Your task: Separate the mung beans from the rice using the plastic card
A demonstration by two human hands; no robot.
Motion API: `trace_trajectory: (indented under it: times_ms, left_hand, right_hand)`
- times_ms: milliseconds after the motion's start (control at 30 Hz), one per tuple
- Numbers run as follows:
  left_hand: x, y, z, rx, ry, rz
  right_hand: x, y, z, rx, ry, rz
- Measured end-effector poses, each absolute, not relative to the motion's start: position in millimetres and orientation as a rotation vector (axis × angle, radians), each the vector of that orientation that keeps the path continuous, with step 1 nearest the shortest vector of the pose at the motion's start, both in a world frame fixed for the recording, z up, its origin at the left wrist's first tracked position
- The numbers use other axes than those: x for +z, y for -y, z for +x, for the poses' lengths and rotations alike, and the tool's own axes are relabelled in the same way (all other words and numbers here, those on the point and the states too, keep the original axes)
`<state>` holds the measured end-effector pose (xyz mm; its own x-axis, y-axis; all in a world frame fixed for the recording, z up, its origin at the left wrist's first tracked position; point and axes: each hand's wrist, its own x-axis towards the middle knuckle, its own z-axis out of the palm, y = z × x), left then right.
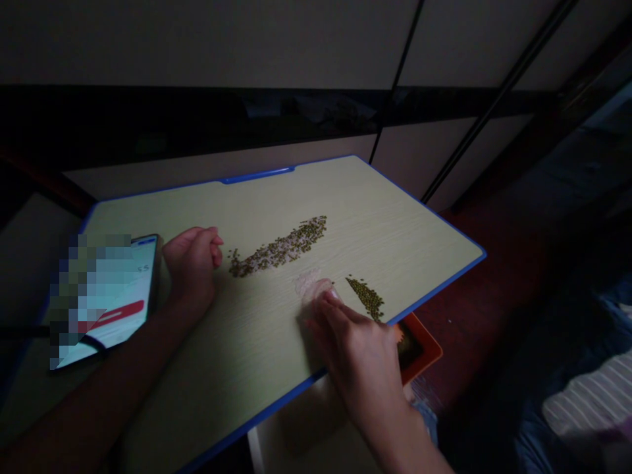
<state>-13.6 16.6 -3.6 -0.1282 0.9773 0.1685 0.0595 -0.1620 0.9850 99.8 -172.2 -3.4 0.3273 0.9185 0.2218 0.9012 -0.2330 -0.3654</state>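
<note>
A long strip of green beans mixed with pale grains [281, 250] lies across the middle of the tabletop. My left hand [192, 260] rests at its left end, fingers curled into a loose fist with nothing showing in them. My right hand [353, 336] is over a small pile of pale grains [307, 282], its thumb and fingers brought together at the pile's near edge. Whatever those fingertips hold is hidden. Right of that hand lies a narrow pile of green beans [366, 296], its near end partly covered by the hand.
A lit phone or tablet [143, 276] lies beside my left forearm. The pale table [395, 217] has a blue rim. Cabinet panels [197, 46] stand behind it. An orange-edged item [424, 342] is below the near right edge. Striped cloth [592, 395] shows at lower right.
</note>
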Motion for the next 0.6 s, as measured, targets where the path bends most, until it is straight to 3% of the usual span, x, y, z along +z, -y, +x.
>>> trace_trajectory:
  times_ms: [367,600]
  left_hand:
    - [-2.4,-16.3,-12.2,1.387,-1.300,1.308]
    - [2.2,-13.5,-13.1,1.345,-1.343,1.337]
  right_hand:
    - [-2.3,176.1,120.6,-0.048,1.527,-2.173]
    - [24.9,175.8,166.9,-0.203,1.527,-1.798]
